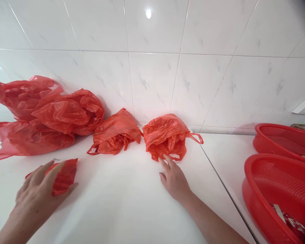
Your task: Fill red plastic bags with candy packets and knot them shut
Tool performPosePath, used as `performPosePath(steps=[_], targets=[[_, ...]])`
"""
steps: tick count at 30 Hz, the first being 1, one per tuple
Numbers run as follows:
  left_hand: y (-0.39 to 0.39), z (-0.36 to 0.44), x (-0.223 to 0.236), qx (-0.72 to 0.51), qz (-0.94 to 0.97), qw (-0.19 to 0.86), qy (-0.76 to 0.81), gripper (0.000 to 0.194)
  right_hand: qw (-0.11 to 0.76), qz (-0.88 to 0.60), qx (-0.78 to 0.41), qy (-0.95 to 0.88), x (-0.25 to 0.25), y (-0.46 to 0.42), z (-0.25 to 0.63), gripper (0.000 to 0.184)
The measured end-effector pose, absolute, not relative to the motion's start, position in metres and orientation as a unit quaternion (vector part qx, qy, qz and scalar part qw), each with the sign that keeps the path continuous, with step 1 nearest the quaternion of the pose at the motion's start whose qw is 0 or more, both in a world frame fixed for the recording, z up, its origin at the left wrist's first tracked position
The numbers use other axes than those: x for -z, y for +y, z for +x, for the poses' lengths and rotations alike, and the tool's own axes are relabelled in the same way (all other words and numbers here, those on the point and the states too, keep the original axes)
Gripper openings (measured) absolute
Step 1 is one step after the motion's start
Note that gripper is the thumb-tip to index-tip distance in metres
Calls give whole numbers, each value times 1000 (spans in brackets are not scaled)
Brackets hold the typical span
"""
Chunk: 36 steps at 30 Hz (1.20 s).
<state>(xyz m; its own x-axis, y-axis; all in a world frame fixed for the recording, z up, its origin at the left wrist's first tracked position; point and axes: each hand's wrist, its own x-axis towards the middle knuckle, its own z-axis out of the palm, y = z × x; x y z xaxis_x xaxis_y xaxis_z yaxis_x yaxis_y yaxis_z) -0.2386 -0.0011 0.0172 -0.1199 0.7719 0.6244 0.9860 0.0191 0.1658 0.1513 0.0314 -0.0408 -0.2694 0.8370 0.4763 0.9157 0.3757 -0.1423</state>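
Observation:
My left hand (39, 188) rests over a small, folded red plastic bag (64, 178) at the left of the white tabletop. Its fingers lie across the bag's top and the thumb is stretched out along the lower corner, so part of the bag is hidden. My right hand (175, 178) has its fingers extended, the tips at the front edge of a crumpled red plastic bag (166, 134) with a loop handle sticking out to the right. Just left of that bag sits another crumpled red plastic bag (118, 130), against the wall.
Several larger, bunched red plastic bags (68, 112) are piled at the back left. On the right stand a red plastic basket (254, 183) with small packets inside and a second red basket (264, 142) behind it. A white tiled wall (152, 81) closes off the back.

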Motion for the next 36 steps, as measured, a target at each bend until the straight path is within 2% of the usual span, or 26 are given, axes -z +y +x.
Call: performPosePath(steps=[2,5,9,14,17,24,27,31,34,36], targets=[[3,-216,-19,286,-689,209,-632,54,233,-555,91,-793,40,41,147,56],[14,-171,-23,290,-795,182,-500,50,224,-551,74,-800,39,47,146,58],[47,-100,-30,227,-881,94,-404,38,237,-557,69,-793,41,47,147,45],[102,-15,-22,193,-919,17,-343,45,256,-555,59,-789,39,41,149,16],[132,16,-7,176,-903,-43,-391,48,250,-547,42,-798,39,22,152,16],[182,22,14,187,-865,-81,-459,68,279,-442,-9,-853,61,-42,161,15],[192,17,10,196,-855,-79,-473,57,295,-381,-39,-875,70,-54,158,15],[177,13,-4,256,-852,-49,-454,29,328,-432,-48,-838,57,-57,159,24],[145,5,-13,309,-845,-34,-435,27,338,-459,-79,-818,38,-56,168,18],[121,-5,-15,322,-854,-70,-403,30,346,-468,-104,-807,28,-55,174,14]])
